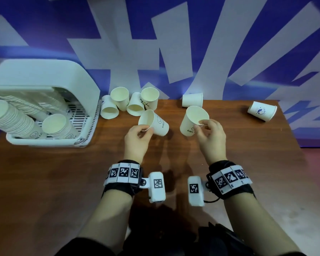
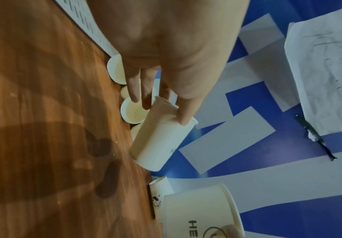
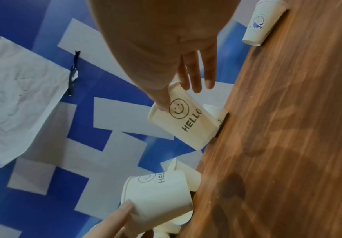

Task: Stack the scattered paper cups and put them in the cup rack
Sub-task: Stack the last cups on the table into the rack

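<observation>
Your fingers pinch a paper cup in each hand by its rim, thumb on one side and fingertips on the other, the remaining fingers loosely extended. Your left hand (image 1: 137, 137) holds the left cup (image 1: 156, 123) tilted, its mouth turned left, just above the wooden table (image 1: 63, 182). Your right hand (image 1: 210, 133) holds the right cup (image 1: 191, 121), printed with a smiley and HELLO, mouth up and leaning. The two cups are apart. Far left stands the white cup rack (image 1: 44, 80) with stacks of cups inside. A cluster of four loose cups (image 1: 129, 104) lies beside it, one cup (image 1: 192, 100) behind your right hand, and another cup (image 1: 261, 110) at the far right edge.
</observation>
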The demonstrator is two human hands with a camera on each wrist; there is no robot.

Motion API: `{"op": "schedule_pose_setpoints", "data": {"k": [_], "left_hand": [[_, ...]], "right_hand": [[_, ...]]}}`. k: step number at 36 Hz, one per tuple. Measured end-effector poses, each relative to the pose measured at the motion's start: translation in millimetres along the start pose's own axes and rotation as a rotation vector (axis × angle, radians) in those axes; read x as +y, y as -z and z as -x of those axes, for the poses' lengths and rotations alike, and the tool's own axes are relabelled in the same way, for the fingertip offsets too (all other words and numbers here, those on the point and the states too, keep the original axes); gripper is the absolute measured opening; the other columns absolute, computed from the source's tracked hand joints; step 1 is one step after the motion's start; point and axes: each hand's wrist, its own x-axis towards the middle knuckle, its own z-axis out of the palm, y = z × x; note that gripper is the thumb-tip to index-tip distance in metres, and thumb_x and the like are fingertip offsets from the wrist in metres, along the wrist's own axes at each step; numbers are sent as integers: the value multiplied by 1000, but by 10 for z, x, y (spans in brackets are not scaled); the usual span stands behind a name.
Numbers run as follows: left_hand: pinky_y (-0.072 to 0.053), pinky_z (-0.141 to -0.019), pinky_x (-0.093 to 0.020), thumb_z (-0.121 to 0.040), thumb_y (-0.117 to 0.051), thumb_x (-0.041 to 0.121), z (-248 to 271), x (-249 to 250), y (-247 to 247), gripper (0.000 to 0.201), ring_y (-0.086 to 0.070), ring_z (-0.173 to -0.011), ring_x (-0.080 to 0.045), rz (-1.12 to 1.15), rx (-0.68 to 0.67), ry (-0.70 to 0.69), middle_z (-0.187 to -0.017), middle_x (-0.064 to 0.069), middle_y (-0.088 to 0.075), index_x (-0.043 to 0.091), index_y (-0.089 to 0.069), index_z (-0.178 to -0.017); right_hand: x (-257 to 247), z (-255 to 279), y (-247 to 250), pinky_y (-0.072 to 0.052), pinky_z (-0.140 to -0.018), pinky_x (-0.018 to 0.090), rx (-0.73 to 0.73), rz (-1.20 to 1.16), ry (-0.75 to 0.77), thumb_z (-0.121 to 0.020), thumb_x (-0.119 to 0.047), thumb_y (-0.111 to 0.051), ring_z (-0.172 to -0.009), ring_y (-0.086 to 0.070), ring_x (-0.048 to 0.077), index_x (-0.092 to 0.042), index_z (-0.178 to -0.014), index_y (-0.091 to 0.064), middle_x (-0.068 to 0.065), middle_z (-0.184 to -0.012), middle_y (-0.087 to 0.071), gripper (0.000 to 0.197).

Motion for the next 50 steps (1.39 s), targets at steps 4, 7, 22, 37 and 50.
{"op": "schedule_pose_setpoints", "data": {"k": [4, 7, 22, 37, 50], "left_hand": [[-50, -84, -27, -84, -71, 24, 34, 13, 207, 6, -61, -93, -16, -7, -17, -26, -96, 4, -62, 26, -65, -85], [-51, -84, -30, -82, -73, 25, 28, 0, 367, 9, -61, -92, -16, -31, -16, -62, -91, 9, -60, 27, -64, -82], [-44, -77, -14, -82, -73, 24, -59, -179, 1385, 11, -60, -86, -13, -18, 55, -73, -90, 1, -64, 21, -64, -79], [-42, -75, -8, -83, -73, 20, -371, -248, 2495, 9, -58, -83, -7, -5, 160, -160, -88, 2, -63, 16, -65, -81], [-46, -85, -24, -84, -71, 18, -754, -383, 3046, 8, -59, -92, -15, -88, 147, -329, -92, -3, -64, 12, -66, -83]], "right_hand": [[-139, 158, -106, -49, -86, 40, -1, -24, 52, -87, -26, -67, -105, -57, 23, -9, -104, -64, 7, -118, -59, 24], [-282, 250, -186, -51, -85, 42, 7, -56, 91, -86, -26, -68, -101, -58, 22, -9, -102, -65, 6, -115, -60, 23], [-1114, 620, -824, -50, -86, 41, -83, -110, 193, -86, -32, -65, -102, -57, 19, -12, -100, -66, 4, -114, -60, 25], [-2009, 757, -1615, -51, -80, 41, -98, -154, 252, -85, -34, -67, -96, -58, 18, -15, -98, -66, 0, -109, -61, 22], [-2488, 757, -2083, -49, -85, 35, -73, -205, 289, -87, -29, -66, -98, -57, 16, -16, -99, -66, 0, -112, -60, 18]]}}
